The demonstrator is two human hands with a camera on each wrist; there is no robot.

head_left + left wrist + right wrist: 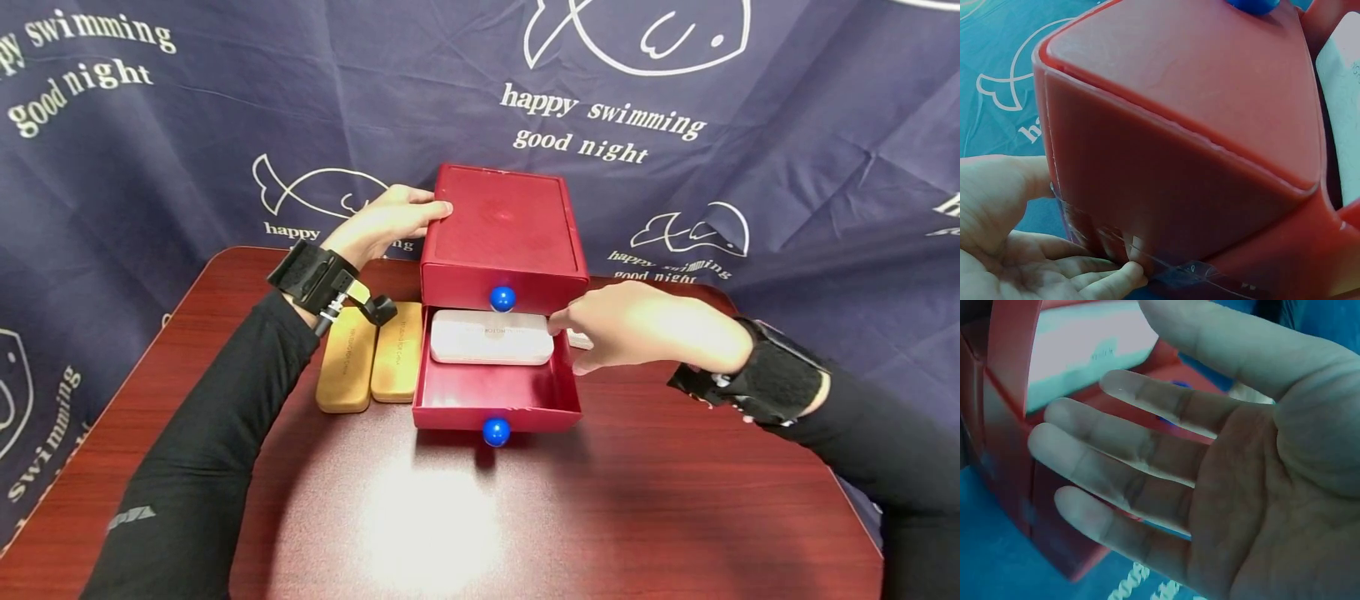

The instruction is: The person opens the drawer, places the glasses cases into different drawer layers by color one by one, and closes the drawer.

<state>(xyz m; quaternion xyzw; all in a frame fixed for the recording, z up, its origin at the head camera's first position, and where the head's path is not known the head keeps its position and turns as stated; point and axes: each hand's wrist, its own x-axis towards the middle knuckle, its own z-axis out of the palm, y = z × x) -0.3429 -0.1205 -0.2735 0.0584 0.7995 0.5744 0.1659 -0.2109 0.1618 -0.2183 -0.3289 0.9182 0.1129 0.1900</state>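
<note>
A red two-drawer box [498, 218] stands on the table, its lower drawer [491, 392] pulled out. Inside that drawer, toward the back, lies a white glasses case [491, 337] with faint print on its lid. My left hand [393, 218] grips the box by its back left edge, thumb on the top; in the left wrist view the fingers [1104, 281] bend against its side. Over the right rim of the open drawer hovers my right hand [637, 327], fingertips near the case's right end. In the right wrist view its fingers [1129, 444] are spread and hold nothing.
Two yellow glasses cases [347, 358] lie side by side left of the box. Part of a white object [580, 339] shows behind my right hand. Blue knobs [496, 432] stick out from both drawers. A printed blue curtain [420, 83] hangs behind the table [637, 500].
</note>
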